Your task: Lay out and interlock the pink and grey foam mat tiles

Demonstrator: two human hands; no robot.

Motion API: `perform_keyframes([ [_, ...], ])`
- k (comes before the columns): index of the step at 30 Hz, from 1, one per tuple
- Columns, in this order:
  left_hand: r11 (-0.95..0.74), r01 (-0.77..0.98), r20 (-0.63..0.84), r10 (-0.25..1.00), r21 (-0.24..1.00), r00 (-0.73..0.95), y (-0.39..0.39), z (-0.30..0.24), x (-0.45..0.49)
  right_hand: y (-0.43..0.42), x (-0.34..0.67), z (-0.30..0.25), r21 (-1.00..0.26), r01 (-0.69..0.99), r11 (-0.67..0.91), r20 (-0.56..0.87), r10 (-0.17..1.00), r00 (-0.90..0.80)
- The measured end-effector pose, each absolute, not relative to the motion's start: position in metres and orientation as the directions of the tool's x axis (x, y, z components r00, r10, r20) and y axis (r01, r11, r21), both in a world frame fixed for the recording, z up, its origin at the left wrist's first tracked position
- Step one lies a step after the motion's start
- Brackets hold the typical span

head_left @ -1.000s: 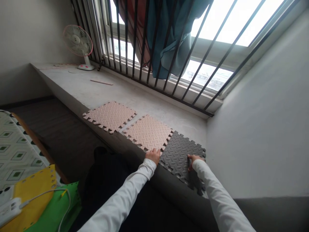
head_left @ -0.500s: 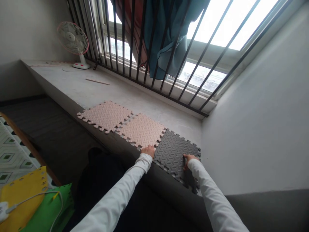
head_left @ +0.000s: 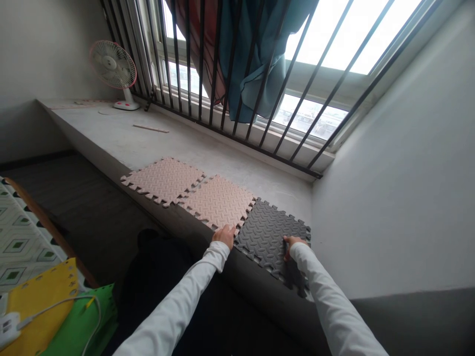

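Note:
A dark grey foam puzzle mat [head_left: 269, 232] lies on the concrete sill by the right wall, its near edge over the ledge. A pink mat [head_left: 218, 200] is joined to its left side. My left hand [head_left: 223, 235] presses fingers down at the near seam between the pink and grey mats. My right hand [head_left: 291, 244] rests fingers down on the grey mat's near right part. A second pink mat [head_left: 163, 179] lies further left, close to the first with a narrow gap.
The sill [head_left: 122, 136] runs left to a small fan [head_left: 113, 69] and a thin stick [head_left: 150, 128]. Black window bars [head_left: 237, 99] with hanging cloth [head_left: 256, 54] stand behind. Yellow [head_left: 40, 296] and green mats [head_left: 85, 326] with a white cable lie low left.
The view has shifted slightly. Both hands stay pressed on the mats at about the same spots; the mats have not visibly moved.

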State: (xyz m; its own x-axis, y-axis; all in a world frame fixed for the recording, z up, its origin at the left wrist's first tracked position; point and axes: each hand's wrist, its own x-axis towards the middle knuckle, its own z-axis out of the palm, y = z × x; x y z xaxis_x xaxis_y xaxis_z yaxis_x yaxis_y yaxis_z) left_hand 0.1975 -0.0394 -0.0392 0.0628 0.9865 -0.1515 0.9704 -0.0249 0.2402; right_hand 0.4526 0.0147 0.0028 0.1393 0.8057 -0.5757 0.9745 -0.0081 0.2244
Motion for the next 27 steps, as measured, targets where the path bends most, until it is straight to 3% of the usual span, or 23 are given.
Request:
perform_keyframes([
  [14,-0.050,0.969,-0.207,0.973,0.243,0.102,-0.041,-0.037,0.202,0.016,0.452,0.003,0.212,0.977,-0.019,-0.570,0.810,0.140],
  [27,-0.068,0.984,-0.282,0.953,0.165,0.114,-0.030,-0.014,0.214,0.014,0.454,0.000,0.220,0.976,-0.004,-0.562,0.817,0.130],
])
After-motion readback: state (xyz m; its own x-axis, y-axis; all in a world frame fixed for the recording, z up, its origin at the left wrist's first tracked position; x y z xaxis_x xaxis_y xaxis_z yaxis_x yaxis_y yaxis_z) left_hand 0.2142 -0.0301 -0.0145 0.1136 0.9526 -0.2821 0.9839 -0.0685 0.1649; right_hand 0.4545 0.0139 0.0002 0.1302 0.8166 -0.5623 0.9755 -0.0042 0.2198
